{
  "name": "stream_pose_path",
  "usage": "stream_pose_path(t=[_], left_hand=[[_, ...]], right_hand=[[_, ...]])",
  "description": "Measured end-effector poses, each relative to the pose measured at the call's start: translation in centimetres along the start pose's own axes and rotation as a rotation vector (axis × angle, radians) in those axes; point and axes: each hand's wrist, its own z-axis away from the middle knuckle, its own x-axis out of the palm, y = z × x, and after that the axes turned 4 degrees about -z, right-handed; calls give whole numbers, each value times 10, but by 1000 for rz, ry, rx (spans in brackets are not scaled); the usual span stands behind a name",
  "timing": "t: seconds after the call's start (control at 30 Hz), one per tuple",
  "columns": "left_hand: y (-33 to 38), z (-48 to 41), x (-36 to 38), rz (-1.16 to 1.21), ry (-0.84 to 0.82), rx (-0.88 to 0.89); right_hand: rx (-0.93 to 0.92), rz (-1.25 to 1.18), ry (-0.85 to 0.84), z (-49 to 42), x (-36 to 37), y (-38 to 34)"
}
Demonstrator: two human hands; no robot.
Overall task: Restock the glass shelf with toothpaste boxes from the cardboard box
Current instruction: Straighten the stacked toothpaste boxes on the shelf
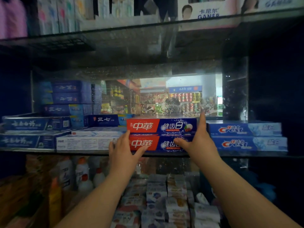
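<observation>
Two red-and-blue toothpaste boxes lie stacked at the middle of the glass shelf (238, 154), the upper box (161, 126) on the lower box (158, 143). My left hand (122, 149) presses with straight fingers against the left end of the stack, thumb across the lower box's front. My right hand (199, 137) lies flat against the right end, fingers pointing up past the upper box, thumb on the lower box's front. The cardboard box is out of view.
Two blue Crest boxes (246, 137) sit stacked just right of the stack. Blue and white toothpaste boxes (49, 129) fill the shelf's left side. A mirror backs the shelf. Bottles (82, 175) and packets (164, 203) fill the shelf below.
</observation>
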Motion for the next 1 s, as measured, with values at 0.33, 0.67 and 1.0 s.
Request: stream_pose_path(t=[0.33, 0.67, 1.0], left_hand=[[17, -18, -33, 307, -143, -16], [22, -39, -44, 654, -45, -116], [36, -93, -41, 841, -222, -210]], right_hand=[[181, -157, 48, -4, 5, -12], [100, -112, 89, -22, -1, -19], [190, -262, -51, -86, -5, -30]])
